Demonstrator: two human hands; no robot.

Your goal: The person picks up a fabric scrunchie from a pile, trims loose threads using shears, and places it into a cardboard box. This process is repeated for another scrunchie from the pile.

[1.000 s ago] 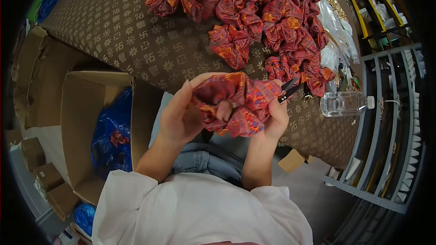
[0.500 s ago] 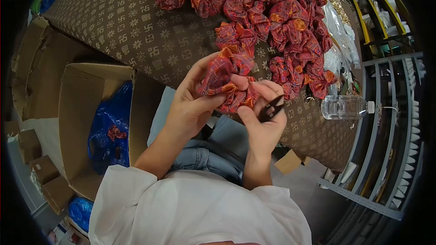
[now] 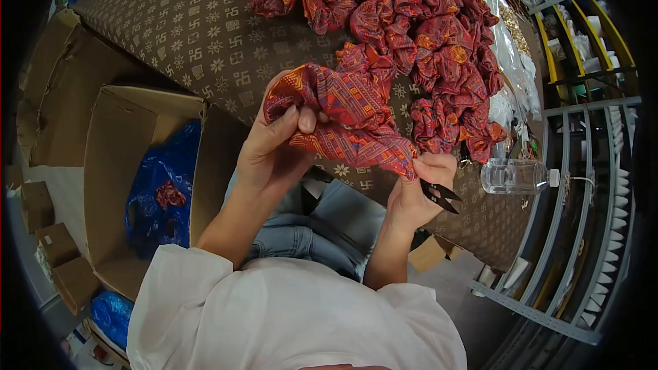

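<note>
A red patterned fabric scrunchie (image 3: 353, 99) is stretched between my two hands above the cloth-covered table's near edge. My left hand (image 3: 267, 147) is closed on its left part, thumb and a fingertip showing at the folds. My right hand (image 3: 421, 195) pinches its lower right end. Tucked in that same hand are black thread snips (image 3: 441, 196), blades pointing out to the right. Just beyond my hands lies a heap of similar red scrunchies (image 3: 445, 44), partly covered by the held one.
On the left stands an open cardboard box (image 3: 110, 164) with a blue plastic bag (image 3: 161, 216) and some red fabric inside. A clear bottle (image 3: 514, 177) lies on its side at the table's (image 3: 212, 34) right edge. Metal shelving (image 3: 548, 233) runs along the right.
The scrunchie has been drawn out from a bunched shape to a longer one. My right hand has moved right and down, and the snips now point more to the lower right.
</note>
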